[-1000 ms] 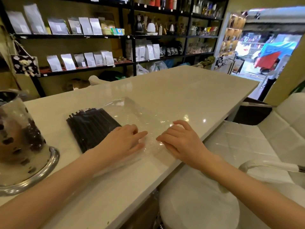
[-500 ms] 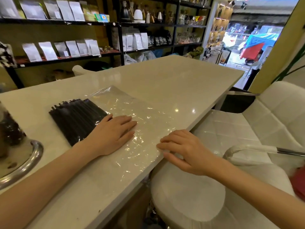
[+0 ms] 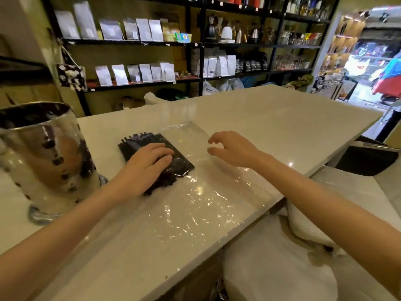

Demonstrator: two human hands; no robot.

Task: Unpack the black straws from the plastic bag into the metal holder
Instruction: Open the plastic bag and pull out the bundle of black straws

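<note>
A bundle of black straws (image 3: 138, 142) lies flat inside a long clear plastic bag (image 3: 195, 205) on the white counter (image 3: 282, 118). My left hand (image 3: 147, 168) rests palm-down on the straws through the bag, fingers spread. My right hand (image 3: 232, 148) hovers over the bag's far right part, fingers curled and apart, holding nothing that I can see. The shiny perforated metal holder (image 3: 43, 157) stands upright at the left on its round base, close to the straws' far end.
Black shelves (image 3: 195, 44) with white pouches and kettles line the wall behind the counter. White padded stools (image 3: 282, 268) sit below the counter's near right edge. An open doorway to the street (image 3: 377, 68) is at the far right.
My left hand slid left onto the straw bundle. My right hand lifted from the counter's near edge and moved forward over the bag. The view swung back left, bringing the holder fully in.
</note>
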